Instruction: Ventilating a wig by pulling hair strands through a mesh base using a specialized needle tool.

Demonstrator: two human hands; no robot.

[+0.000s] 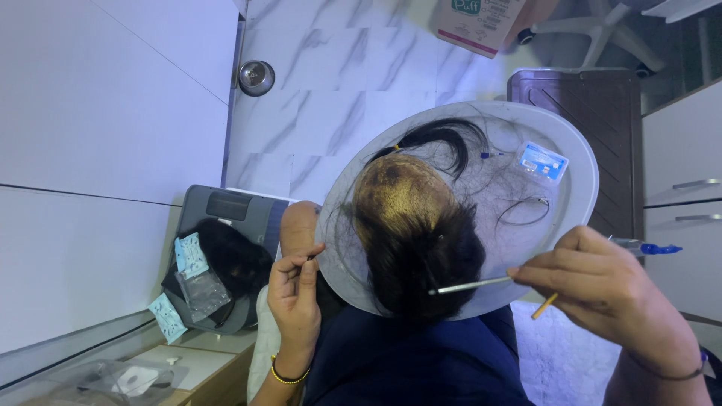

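A half-made wig (417, 240) lies on a round white tray (579, 162), its tan lace cap bare toward the far end and covered with dark brown hair toward the person. The right hand (609, 289) is closed on a thin metal needle tool (470, 286) whose tip touches the dark hair at the near edge of the wig; the same hand also grips a slim wooden stick (545, 305) that juts out below the fingers and a blue-capped pen (650, 246) that sticks out beyond the knuckles. The left hand (295, 289), with a yellow-and-black bracelet at the wrist, sits at the tray's left rim, its fingertips pinched together on a few fine strands of hair. A loose bundle of black hair (444, 139) lies at the far end of the wig, and a small clear box with a blue label (542, 161) rests on the tray's right side, with a thin loop of hair near it. Left of the tray, a grey case (226, 210) holds another dark hairpiece and small blue packets (190, 254). The floor (331, 83) is white marble tile.
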